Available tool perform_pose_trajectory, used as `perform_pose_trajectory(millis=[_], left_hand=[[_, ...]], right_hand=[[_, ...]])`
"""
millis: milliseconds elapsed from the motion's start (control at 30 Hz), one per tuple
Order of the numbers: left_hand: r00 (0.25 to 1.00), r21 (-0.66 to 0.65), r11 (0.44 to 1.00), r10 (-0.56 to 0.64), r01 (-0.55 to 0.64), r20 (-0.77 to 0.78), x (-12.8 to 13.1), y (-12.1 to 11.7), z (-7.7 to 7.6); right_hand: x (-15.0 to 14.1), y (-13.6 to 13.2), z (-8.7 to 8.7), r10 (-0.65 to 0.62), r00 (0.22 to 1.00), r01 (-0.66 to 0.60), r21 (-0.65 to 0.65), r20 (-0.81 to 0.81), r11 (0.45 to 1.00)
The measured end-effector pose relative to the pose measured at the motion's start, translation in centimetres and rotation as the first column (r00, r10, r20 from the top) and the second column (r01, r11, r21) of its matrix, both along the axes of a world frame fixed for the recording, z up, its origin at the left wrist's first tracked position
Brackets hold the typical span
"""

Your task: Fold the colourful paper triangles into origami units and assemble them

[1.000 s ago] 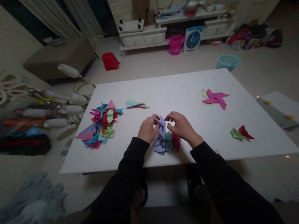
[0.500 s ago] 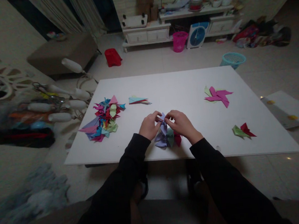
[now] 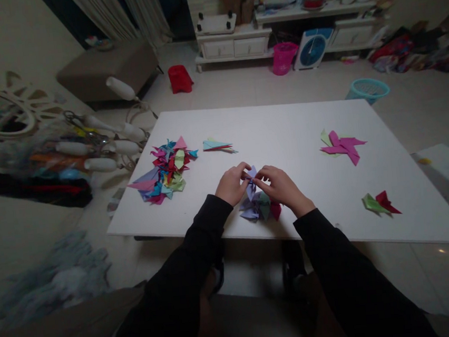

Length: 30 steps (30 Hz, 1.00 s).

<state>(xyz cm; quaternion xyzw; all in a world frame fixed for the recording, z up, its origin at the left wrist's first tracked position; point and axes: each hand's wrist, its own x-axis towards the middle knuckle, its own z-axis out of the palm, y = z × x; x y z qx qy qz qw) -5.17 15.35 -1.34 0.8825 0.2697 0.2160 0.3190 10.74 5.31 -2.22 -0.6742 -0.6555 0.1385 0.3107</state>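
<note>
Between the fingertips of my left hand (image 3: pixel 232 183) and my right hand (image 3: pixel 279 184) is a lavender folded paper piece (image 3: pixel 251 190), pinched by both near its top. My thumbs and forefingers meet on it, hiding part of the folds. Just under it, near the table's front edge, lie more folded papers: a lavender one (image 3: pixel 249 212), a pale green one (image 3: pixel 264 206) and a crimson one (image 3: pixel 276 211). Whether the held piece touches these I cannot tell.
The white table (image 3: pixel 284 125) carries a heap of colourful folded papers (image 3: pixel 165 169) at left and a flat stack (image 3: pixel 219 145) beside it. On the right lie magenta and light green folded papers (image 3: pixel 343 145) and a green and red pair (image 3: pixel 381 203). A teal basket (image 3: pixel 368 90) stands beyond.
The whole view has shifted, so the table and papers sit farther right in it. Both hands still pinch the lavender paper, with little visible change in their grip.
</note>
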Motion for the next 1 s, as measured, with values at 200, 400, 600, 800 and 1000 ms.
perform_pose_trajectory(millis=[200, 400, 600, 800, 1000], left_hand=[[1.0, -0.013, 1.0, -0.003, 0.002, -0.03, -0.1, -0.1, 0.1], [0.999, -0.018, 1.0, -0.012, 0.012, -0.038, 0.1, -0.4, 0.2], [0.999, 0.007, 1.0, -0.024, 0.024, -0.042, 0.0, 0.0, -0.2], [0.969, 0.13, 0.991, 0.005, 0.028, -0.247, -0.5, 2.1, -2.0], [0.913, 0.115, 0.989, -0.038, 0.092, -0.405, -0.3, 3.0, -3.1]], right_hand=[[-0.1, -0.1, 0.0, 0.021, 1.0, -0.021, 0.001, 0.002, 1.0], [-0.1, 0.1, -0.5, 0.022, 0.999, -0.022, -0.007, 0.044, 1.0], [-0.1, -0.1, -0.2, -0.029, 0.999, 0.029, 0.023, 0.028, 0.999], [0.1, -0.1, 0.1, -0.089, 0.996, 0.088, 0.024, 0.02, 0.996], [0.1, -0.3, 0.6, -0.093, 0.996, 0.092, 0.022, 0.018, 0.995]])
